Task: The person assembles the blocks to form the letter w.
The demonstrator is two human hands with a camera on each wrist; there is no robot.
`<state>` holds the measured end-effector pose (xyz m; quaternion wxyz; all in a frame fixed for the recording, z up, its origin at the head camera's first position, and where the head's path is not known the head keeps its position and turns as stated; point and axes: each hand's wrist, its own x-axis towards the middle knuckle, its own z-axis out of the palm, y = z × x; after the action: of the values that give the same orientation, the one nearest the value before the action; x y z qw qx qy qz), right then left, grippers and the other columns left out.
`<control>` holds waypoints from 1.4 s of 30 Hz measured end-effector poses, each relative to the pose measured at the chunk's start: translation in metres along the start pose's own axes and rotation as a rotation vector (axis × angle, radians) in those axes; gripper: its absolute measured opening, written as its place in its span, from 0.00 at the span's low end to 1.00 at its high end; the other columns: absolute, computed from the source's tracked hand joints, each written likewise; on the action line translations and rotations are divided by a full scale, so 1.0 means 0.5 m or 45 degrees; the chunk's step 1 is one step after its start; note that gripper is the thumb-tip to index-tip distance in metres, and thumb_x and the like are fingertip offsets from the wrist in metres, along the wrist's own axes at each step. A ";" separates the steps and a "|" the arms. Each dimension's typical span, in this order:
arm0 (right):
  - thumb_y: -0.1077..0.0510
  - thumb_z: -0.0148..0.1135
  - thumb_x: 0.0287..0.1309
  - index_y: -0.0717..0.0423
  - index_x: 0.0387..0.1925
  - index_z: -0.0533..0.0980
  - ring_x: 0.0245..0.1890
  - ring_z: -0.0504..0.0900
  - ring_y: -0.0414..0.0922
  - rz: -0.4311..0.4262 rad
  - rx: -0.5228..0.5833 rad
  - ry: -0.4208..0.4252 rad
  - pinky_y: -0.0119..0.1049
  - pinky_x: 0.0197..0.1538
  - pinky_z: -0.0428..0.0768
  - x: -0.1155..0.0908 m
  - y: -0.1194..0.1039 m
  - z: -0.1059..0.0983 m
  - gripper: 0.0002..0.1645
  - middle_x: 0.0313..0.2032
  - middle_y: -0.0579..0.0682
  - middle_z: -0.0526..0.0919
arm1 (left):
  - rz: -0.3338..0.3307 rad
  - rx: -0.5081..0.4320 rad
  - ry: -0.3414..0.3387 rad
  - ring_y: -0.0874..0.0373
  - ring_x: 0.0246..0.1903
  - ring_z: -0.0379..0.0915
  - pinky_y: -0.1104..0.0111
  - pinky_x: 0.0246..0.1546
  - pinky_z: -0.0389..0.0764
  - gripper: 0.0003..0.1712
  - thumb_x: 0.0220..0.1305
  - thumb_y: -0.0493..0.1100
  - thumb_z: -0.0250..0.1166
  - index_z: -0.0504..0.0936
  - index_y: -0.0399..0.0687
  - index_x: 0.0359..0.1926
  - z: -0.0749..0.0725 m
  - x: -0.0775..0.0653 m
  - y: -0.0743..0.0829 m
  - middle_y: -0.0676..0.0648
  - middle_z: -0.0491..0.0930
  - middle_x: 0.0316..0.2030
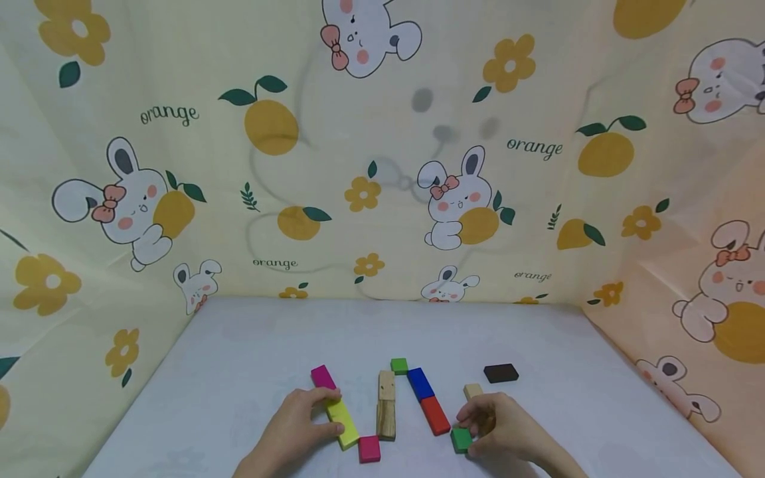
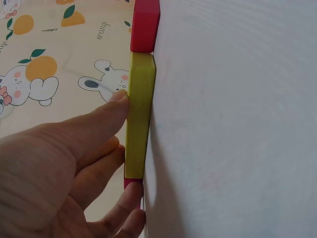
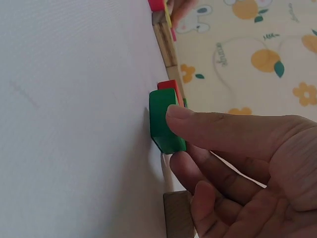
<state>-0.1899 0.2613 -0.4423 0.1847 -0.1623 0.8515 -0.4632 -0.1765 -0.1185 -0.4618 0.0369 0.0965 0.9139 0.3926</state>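
My left hand (image 1: pixel 299 419) lies along a yellow block (image 1: pixel 342 423), its thumb touching the block's side. Its fingers reach the joint with a magenta block (image 1: pixel 323 377) at the far end. A pinkish-red block (image 1: pixel 369 449) stands by the yellow block's near end. My right hand (image 1: pixel 505 425) pinches a dark green block (image 3: pixel 163 116) between thumb and fingers, low over or on the table; I cannot tell which. This green block is just right of the near end of a red block (image 1: pixel 435 415). A wooden block (image 3: pixel 178 213) sits close to the right hand's other fingers.
Between the hands, two wooden blocks (image 1: pixel 386 418) stand end to end. A light green block (image 1: pixel 399 366) sits beyond them, beside a blue block (image 1: pixel 420 384) that meets the red one. Farther right lie a pale wooden block (image 1: pixel 473 391) and a dark brown block (image 1: pixel 501 373). Patterned cloth (image 1: pixel 382 232) surrounds the table.
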 end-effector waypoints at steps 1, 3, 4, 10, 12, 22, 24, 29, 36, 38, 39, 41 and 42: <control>0.68 0.79 0.40 0.61 0.41 0.81 0.33 0.77 0.50 -0.002 0.000 -0.001 0.33 0.35 0.78 0.000 0.000 0.000 0.23 0.34 0.50 0.82 | 0.002 -0.002 0.001 0.49 0.50 0.70 0.43 0.54 0.71 0.27 0.49 0.51 0.78 0.84 0.52 0.51 0.000 0.000 0.000 0.55 0.80 0.47; 0.67 0.80 0.40 0.60 0.41 0.81 0.33 0.77 0.50 -0.005 0.001 -0.001 0.33 0.35 0.78 0.001 0.001 0.000 0.23 0.34 0.50 0.82 | 0.009 -0.001 0.003 0.49 0.50 0.70 0.43 0.54 0.71 0.27 0.49 0.51 0.78 0.84 0.52 0.51 -0.001 -0.001 0.000 0.55 0.80 0.47; 0.67 0.80 0.40 0.61 0.41 0.81 0.33 0.77 0.50 -0.006 0.003 0.001 0.33 0.35 0.78 0.001 0.001 0.001 0.23 0.34 0.50 0.82 | 0.011 0.000 0.003 0.49 0.50 0.70 0.43 0.54 0.71 0.27 0.49 0.51 0.78 0.84 0.52 0.51 -0.001 0.000 -0.001 0.55 0.80 0.47; 0.67 0.80 0.39 0.60 0.41 0.81 0.33 0.77 0.50 0.003 0.008 0.017 0.34 0.35 0.78 0.002 0.003 0.004 0.23 0.33 0.50 0.82 | 0.014 -0.004 0.003 0.49 0.50 0.70 0.43 0.54 0.71 0.26 0.49 0.51 0.78 0.84 0.53 0.51 0.001 0.001 -0.003 0.55 0.80 0.47; 0.67 0.80 0.39 0.60 0.41 0.81 0.33 0.77 0.50 0.008 0.004 0.024 0.34 0.35 0.79 0.002 0.003 0.005 0.23 0.33 0.50 0.82 | 0.013 -0.007 -0.001 0.49 0.50 0.70 0.43 0.54 0.71 0.26 0.49 0.51 0.78 0.84 0.53 0.51 0.002 0.002 -0.004 0.55 0.80 0.47; 0.66 0.80 0.40 0.61 0.42 0.81 0.33 0.76 0.49 0.016 -0.017 0.038 0.34 0.35 0.79 0.003 0.005 0.007 0.23 0.33 0.50 0.81 | -0.016 -0.015 -0.013 0.50 0.49 0.70 0.43 0.54 0.72 0.27 0.49 0.52 0.78 0.84 0.53 0.51 0.002 0.003 -0.001 0.55 0.80 0.47; 0.66 0.80 0.40 0.60 0.41 0.81 0.33 0.76 0.49 0.022 -0.029 0.043 0.34 0.35 0.79 0.003 0.005 0.008 0.23 0.32 0.49 0.81 | -0.022 -0.016 -0.012 0.50 0.49 0.70 0.43 0.54 0.72 0.27 0.49 0.52 0.78 0.84 0.53 0.51 0.002 0.003 -0.001 0.55 0.80 0.47; 0.66 0.80 0.39 0.60 0.41 0.81 0.32 0.76 0.49 0.048 -0.035 0.051 0.34 0.35 0.78 0.003 0.005 0.010 0.23 0.32 0.50 0.80 | -0.018 -0.011 -0.014 0.50 0.49 0.70 0.43 0.54 0.72 0.28 0.49 0.52 0.78 0.84 0.52 0.51 0.003 0.004 -0.002 0.54 0.80 0.47; 0.67 0.80 0.40 0.60 0.41 0.81 0.32 0.76 0.49 0.062 -0.011 0.041 0.35 0.36 0.78 0.004 0.003 0.010 0.22 0.32 0.50 0.80 | -0.013 -0.006 -0.013 0.50 0.49 0.70 0.43 0.54 0.72 0.28 0.49 0.51 0.78 0.84 0.51 0.52 0.001 0.001 0.000 0.54 0.80 0.47; 0.66 0.80 0.41 0.59 0.41 0.81 0.32 0.76 0.49 0.068 -0.011 0.042 0.35 0.36 0.78 0.004 0.002 0.010 0.22 0.32 0.50 0.80 | -0.010 -0.005 -0.013 0.50 0.49 0.70 0.43 0.54 0.72 0.28 0.49 0.51 0.78 0.84 0.51 0.52 0.000 0.000 0.002 0.54 0.80 0.47; 0.66 0.80 0.41 0.59 0.41 0.81 0.32 0.76 0.49 0.071 -0.013 0.043 0.35 0.36 0.78 0.003 0.002 0.010 0.22 0.32 0.50 0.80 | -0.009 -0.006 -0.012 0.50 0.49 0.70 0.43 0.54 0.72 0.28 0.49 0.51 0.78 0.84 0.51 0.52 -0.001 -0.001 0.003 0.54 0.80 0.47; 0.66 0.80 0.41 0.59 0.41 0.81 0.32 0.76 0.49 0.072 -0.018 0.045 0.36 0.36 0.78 0.003 0.003 0.010 0.22 0.31 0.50 0.80 | -0.008 -0.002 -0.011 0.50 0.49 0.70 0.43 0.54 0.71 0.28 0.49 0.51 0.78 0.84 0.51 0.52 -0.002 -0.001 0.004 0.54 0.80 0.47; 0.66 0.80 0.41 0.59 0.41 0.81 0.32 0.76 0.49 0.072 -0.018 0.045 0.36 0.36 0.78 0.003 0.003 0.010 0.22 0.31 0.50 0.80 | -0.007 -0.003 -0.010 0.50 0.49 0.70 0.43 0.54 0.72 0.28 0.49 0.51 0.78 0.84 0.51 0.52 -0.001 -0.002 0.004 0.54 0.80 0.47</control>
<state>-0.1889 0.2577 -0.4462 0.1814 -0.1310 0.8622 -0.4545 -0.1756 -0.1179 -0.4601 0.0417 0.0954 0.9136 0.3930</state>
